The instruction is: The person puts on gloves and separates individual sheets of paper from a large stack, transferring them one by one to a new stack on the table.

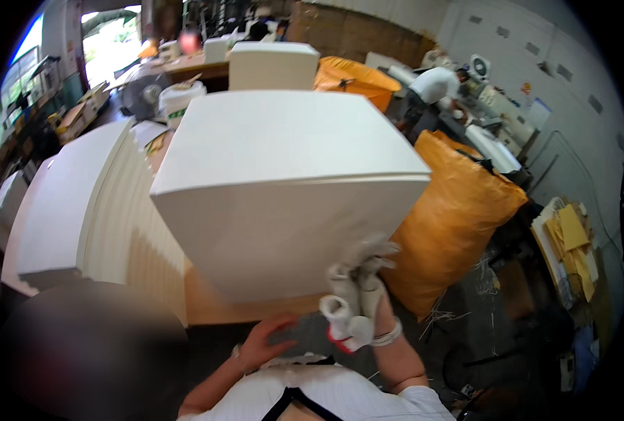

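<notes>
My right hand (382, 312), with a white band at its wrist, is closed around a bundle of off-white work gloves (343, 295). Red trim shows on one cuff, and the gloves hide most of my fingers. It is in front of the right side of a tall block of stacked white sheets (277, 238). Bare and slightly blurred, my left hand (271, 342) hangs below the block's front edge with fingers apart, holding nothing. The block rests on a wooden tabletop (256, 309).
Fanned stacks of white sheets (63, 203) stand at left. A full orange sack (459, 210) leans beside the table at right; another orange sack (354, 77) is behind. A person in white (435, 85) bends over far right. A blurred round shape (95, 351) covers the lower left.
</notes>
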A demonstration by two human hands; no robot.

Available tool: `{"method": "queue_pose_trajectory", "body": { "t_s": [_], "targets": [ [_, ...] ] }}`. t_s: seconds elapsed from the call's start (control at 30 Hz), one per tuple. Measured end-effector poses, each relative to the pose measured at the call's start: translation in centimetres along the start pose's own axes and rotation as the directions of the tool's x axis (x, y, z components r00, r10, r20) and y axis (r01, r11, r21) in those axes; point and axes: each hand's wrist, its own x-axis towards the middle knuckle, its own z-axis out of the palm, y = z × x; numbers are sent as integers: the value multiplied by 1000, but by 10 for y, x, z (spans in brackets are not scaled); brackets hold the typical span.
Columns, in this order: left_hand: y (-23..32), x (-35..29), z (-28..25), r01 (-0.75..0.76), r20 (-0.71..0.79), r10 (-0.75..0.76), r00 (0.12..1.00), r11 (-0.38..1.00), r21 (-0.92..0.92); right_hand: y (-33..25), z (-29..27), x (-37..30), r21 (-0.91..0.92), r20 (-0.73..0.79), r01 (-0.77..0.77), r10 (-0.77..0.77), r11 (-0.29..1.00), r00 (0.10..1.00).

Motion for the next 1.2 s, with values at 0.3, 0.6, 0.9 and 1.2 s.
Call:
{"method": "queue_pose_trajectory", "body": {
  "t_s": [0.3,0.6,0.9,1.2],
  "targets": [
    [-41,-20,44,-43,-388,64,919,997,63,115,-83,-8,-504,-35,-202,213,840,976],
    [-17,-56,24,289,-412,53,910,632,719,114,-16,1,-869,488,410,350,277,799],
    [-44,-101,32,609,-513,-551,658,790,-68,207,-10,19,-810,565,403,382,426,731],
    [-145,-205,35,343,-627,-733,264,679,-649,247,-109,50,-908,265,392,928,149,262]
  ]
}}
